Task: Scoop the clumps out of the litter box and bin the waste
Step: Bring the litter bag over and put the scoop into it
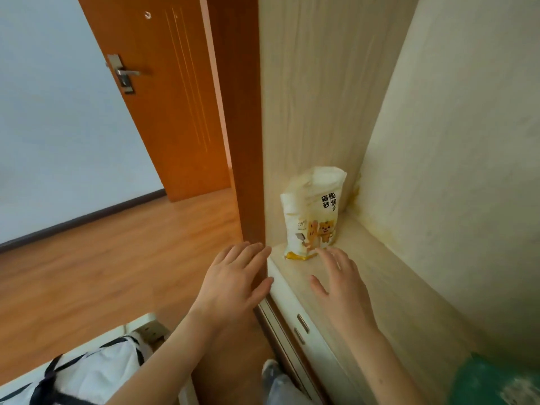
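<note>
A white and yellow cat litter bag (312, 213) stands upright on a pale wooden ledge (380, 282) in the corner of a recess. My left hand (236, 279) reaches forward with straight, spread fingers just left of the ledge's front corner, holding nothing. Over the ledge, my right hand (339, 276) is also spread and empty, its fingertips close to the bag's lower right edge. No litter box, scoop or bin is in view.
An orange-brown door (163, 97) stands open at the left over a wooden floor (102, 258). A white bag with black straps (87, 372) lies at the lower left. A green object (493, 381) sits on the ledge at the lower right. Drawer fronts with handles (302, 323) run below the ledge.
</note>
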`<control>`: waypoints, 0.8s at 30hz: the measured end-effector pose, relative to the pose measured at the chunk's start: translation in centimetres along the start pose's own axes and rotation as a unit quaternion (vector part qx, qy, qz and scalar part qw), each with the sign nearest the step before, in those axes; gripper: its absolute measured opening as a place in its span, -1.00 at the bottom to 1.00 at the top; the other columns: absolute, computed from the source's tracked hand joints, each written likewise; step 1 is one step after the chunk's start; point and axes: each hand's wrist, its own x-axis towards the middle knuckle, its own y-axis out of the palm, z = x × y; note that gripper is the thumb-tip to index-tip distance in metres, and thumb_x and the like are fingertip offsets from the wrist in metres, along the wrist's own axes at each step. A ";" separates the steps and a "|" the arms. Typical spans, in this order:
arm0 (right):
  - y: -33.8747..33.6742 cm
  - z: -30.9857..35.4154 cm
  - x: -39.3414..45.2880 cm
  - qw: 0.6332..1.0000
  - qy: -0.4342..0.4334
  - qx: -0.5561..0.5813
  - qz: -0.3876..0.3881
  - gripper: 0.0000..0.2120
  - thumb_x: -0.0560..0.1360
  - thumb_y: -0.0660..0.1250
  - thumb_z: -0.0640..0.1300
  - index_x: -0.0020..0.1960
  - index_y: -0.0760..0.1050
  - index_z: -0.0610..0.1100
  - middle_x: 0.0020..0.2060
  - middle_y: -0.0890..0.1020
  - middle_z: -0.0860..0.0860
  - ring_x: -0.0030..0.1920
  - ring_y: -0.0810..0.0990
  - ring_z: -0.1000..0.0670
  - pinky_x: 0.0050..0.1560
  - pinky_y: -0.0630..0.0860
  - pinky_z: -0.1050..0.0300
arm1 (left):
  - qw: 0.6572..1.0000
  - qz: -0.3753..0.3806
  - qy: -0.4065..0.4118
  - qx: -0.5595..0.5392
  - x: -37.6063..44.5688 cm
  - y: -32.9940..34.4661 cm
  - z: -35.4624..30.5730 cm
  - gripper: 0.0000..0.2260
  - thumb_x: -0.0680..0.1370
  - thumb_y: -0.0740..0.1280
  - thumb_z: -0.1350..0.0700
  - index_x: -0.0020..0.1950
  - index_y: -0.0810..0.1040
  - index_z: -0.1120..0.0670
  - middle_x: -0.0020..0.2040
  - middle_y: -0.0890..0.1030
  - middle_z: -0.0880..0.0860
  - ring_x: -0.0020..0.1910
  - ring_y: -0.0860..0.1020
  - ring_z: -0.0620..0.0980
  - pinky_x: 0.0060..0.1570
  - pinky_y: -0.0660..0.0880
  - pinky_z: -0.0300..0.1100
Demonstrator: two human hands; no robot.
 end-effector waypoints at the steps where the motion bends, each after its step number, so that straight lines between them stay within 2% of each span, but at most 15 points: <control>1: 0.5 -0.3 1.4 1.000 0.004 0.007 0.001 -0.51 0.49 0.38 -0.05 0.39 0.37 -0.04 0.33 0.43 -0.02 0.26 0.45 -0.05 0.07 0.52 0.11 | 1.000 -0.001 0.004 0.000 1.3 0.6 0.7 -0.52 0.56 0.14 -0.20 0.42 0.40 -0.03 0.33 0.50 -0.06 0.33 0.44 -0.01 0.30 0.34 -0.09; 6: 2.5 -2.8 8.5 0.999 0.040 0.028 0.017 -0.46 0.46 0.42 -0.16 0.40 0.36 -0.07 0.34 0.41 -0.04 0.27 0.42 -0.07 0.12 0.51 0.08 | 1.000 0.000 0.006 -0.006 8.0 2.3 4.1 -0.53 0.57 0.14 -0.20 0.42 0.40 -0.03 0.33 0.50 -0.06 0.33 0.44 -0.01 0.29 0.36 -0.07; 11: 3.1 -5.0 14.8 0.998 0.056 0.032 0.006 -0.48 0.47 0.41 -0.15 0.39 0.36 -0.06 0.32 0.41 0.01 0.27 0.42 -0.04 0.12 0.48 0.13 | 0.999 0.017 0.016 -0.027 14.8 3.4 6.1 -0.49 0.56 0.05 -0.21 0.44 0.36 -0.03 0.34 0.48 -0.05 0.33 0.42 0.00 0.27 0.38 -0.07; 16: 4.2 -6.4 20.2 0.999 0.034 -0.011 0.028 -0.43 0.47 0.41 -0.11 0.43 0.30 -0.03 0.40 0.35 -0.01 0.35 0.35 -0.06 0.19 0.48 0.06 | 0.995 0.040 0.045 -0.074 21.8 5.4 7.6 -0.46 0.58 0.14 -0.17 0.54 0.11 -0.10 0.41 0.39 -0.04 0.35 0.36 -0.01 0.27 0.37 -0.09; 21: 5.2 -7.1 23.7 0.998 0.035 -0.037 0.033 -0.37 0.45 0.43 -0.11 0.46 0.27 -0.01 0.46 0.28 -0.06 0.39 0.31 -0.11 0.27 0.41 0.04 | 0.988 0.108 0.052 -0.101 27.5 8.7 8.2 -0.44 0.60 0.19 -0.06 0.55 0.05 -0.05 0.49 0.24 0.04 0.39 0.32 0.06 0.17 0.49 -0.01; 24: 5.7 -7.1 25.1 0.998 0.043 -0.034 0.026 -0.36 0.44 0.44 -0.12 0.46 0.29 -0.02 0.45 0.29 -0.07 0.39 0.30 -0.12 0.27 0.39 0.04 | 0.977 0.166 0.036 -0.125 29.4 11.1 8.5 -0.41 0.59 0.22 0.01 0.55 0.02 0.04 0.50 0.16 0.08 0.39 0.31 0.09 0.18 0.48 -0.02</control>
